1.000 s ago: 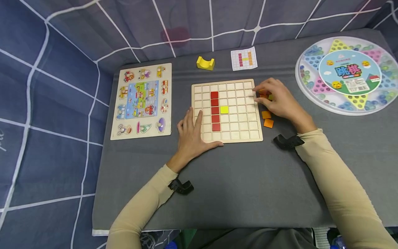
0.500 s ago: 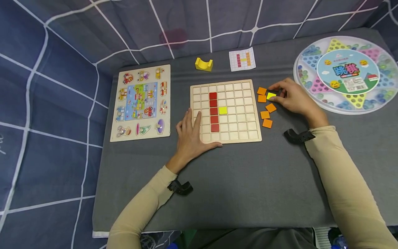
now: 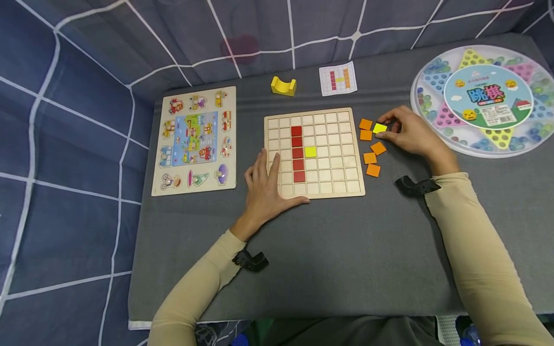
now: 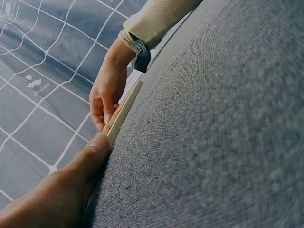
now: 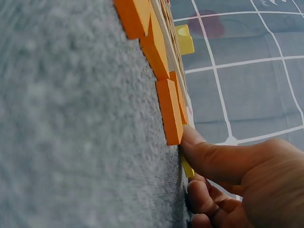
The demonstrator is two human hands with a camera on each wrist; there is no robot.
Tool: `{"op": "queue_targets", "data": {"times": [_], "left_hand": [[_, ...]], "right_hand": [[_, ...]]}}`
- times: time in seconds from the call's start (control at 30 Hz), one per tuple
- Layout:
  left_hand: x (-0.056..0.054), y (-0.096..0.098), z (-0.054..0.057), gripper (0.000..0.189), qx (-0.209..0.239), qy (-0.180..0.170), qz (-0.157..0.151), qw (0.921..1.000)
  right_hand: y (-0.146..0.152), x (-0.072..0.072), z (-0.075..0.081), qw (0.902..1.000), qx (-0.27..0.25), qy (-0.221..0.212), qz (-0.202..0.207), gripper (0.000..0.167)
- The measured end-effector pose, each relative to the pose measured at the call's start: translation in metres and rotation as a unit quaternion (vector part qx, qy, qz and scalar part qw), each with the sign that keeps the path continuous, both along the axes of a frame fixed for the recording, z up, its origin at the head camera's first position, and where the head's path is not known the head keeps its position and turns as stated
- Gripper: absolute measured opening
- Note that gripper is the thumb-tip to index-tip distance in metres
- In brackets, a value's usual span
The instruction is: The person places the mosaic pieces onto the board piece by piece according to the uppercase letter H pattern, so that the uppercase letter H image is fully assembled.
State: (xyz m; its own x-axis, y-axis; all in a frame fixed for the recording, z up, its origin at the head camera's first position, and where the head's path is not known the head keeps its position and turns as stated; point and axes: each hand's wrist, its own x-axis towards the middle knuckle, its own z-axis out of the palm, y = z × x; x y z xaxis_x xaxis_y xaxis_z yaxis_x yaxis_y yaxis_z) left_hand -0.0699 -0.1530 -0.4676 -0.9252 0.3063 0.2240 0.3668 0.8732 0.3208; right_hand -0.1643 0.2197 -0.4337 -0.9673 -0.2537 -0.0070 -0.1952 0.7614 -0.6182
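Note:
My left hand (image 3: 263,194) lies on the lower left corner of a wooden grid board (image 3: 339,185), fingers straight and thumb along its front edge. In the left wrist view the thumb (image 4: 99,141) touches the board's edge. A column of red tiles (image 3: 298,153) and one yellow tile (image 3: 310,152) sit in the grid. Right of the board, my right hand (image 3: 411,130) pinches another yellow tile (image 3: 379,128) between thumb and fingers. Close by lie several orange tiles (image 3: 370,158). The right wrist view shows the held yellow tile (image 5: 187,166) partly hidden by the thumb.
A picture card (image 3: 338,79) with a coloured grid pattern and a yellow arched block (image 3: 283,86) lie behind the board. To the left is a wooden peg puzzle (image 3: 195,180). A round board-game box (image 3: 486,101) stands at the back right, just beyond the right hand.
My right hand has moved right from the board's edge to the loose yellow tile, uncovering the orange tiles. The yellow tile is slightly turned. My left hand stays in place.

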Motion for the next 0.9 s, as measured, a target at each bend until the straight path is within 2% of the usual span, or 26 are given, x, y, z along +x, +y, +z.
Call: {"op": "queue_targets", "data": {"times": [0.17, 0.43, 0.9], "left_hand": [[0.0005, -0.0003, 0.0000, 0.132, -0.003, 0.002, 0.002, 1.0000], [0.0003, -0.0005, 0.0003, 0.132, 0.002, 0.005, -0.002, 1.0000], [-0.0005, -0.0008, 0.0000, 0.133, 0.004, 0.000, -0.002, 1.0000]], "right_hand": [[-0.0006, 0.0001, -0.0025, 0.9998, -0.007, 0.016, 0.014, 0.028], [0.0007, -0.0004, -0.0053, 0.9992, -0.024, 0.017, 0.028, 0.030], [-0.0008, 0.0003, -0.0049, 0.9996, -0.019, 0.003, 0.019, 0.030]]}}
